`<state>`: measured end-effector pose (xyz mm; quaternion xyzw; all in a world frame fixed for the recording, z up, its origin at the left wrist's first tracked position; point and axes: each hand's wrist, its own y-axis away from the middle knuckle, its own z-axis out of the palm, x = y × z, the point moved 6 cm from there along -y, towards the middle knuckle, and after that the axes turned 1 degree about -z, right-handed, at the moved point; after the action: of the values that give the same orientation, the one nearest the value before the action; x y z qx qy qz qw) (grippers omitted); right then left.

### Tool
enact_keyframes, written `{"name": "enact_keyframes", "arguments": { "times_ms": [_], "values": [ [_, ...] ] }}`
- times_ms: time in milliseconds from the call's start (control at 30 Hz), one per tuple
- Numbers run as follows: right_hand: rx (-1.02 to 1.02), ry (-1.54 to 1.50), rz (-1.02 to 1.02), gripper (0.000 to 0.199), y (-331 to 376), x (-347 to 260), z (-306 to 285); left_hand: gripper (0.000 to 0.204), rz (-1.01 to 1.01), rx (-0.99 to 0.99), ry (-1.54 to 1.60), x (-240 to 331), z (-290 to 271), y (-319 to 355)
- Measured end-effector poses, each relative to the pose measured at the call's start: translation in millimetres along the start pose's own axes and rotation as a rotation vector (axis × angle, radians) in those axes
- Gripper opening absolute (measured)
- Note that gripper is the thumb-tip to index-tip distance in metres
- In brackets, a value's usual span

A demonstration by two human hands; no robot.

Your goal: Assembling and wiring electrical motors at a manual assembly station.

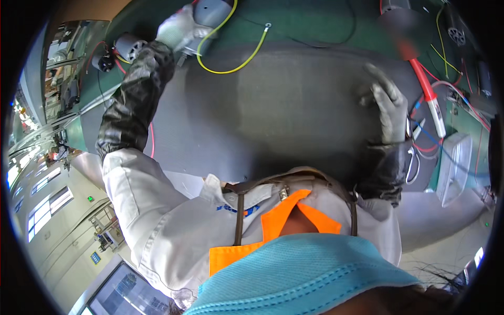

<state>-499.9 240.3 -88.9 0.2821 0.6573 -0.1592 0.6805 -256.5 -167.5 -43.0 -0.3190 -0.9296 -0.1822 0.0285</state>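
Observation:
My left hand [179, 28], in a white glove, reaches to the far edge of the view. Its thumb and fingers close around the side of a grey cylindrical motor [212, 11], whose upper part is cut off. A yellow wire [229, 70] with a ring terminal [268, 25] loops from beside the motor onto the black mat. My right hand [389, 107], also gloved, hovers over the mat's right side, holding nothing that I can see. Its fingers are apart and motion-blurred. Just right of it is a red and white stick-shaped tool [429, 94].
A black mat [273, 100] covers the green bench [310, 26]. More motors [129, 48] with wires stand at the far left, others at the far right [455, 34]. Red and blue cables lie right of my hand, near a clear plastic tray [455, 165].

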Motion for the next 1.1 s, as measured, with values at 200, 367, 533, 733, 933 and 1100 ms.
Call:
{"name": "enact_keyframes", "arguments": {
  "times_ms": [200,367,533,733,933,1100],
  "values": [
    [0.065,0.600,-0.831,0.040,57.9,-72.0,56.5,0.111,0.055,-0.037,0.073,117.9,72.9,144.9],
    [-0.069,0.657,-0.373,0.072,75.8,-3.8,87.9,0.080,0.159,0.109,0.421,158.8,125.3,242.5],
    [-0.270,0.443,0.128,0.070,108.3,5.4,61.9,0.063,0.498,0.681,-0.082,173.8,98.2,278.7],
    [-0.272,0.564,-0.803,0.039,157.7,-65.8,86.1,0.075,0.241,-0.330,0.653,145.9,135.6,190.5],
    [-0.499,0.418,-0.863,0.022,142.8,-19.6,318.1,0.059,-0.101,-0.931,0.247,195.1,74.2,223.2],
    [-1.296,0.499,-0.166,0.057,187.2,-30.6,298.4,0.054,0.268,-0.339,0.224,127.6,123.8,174.7]
  ]
}}
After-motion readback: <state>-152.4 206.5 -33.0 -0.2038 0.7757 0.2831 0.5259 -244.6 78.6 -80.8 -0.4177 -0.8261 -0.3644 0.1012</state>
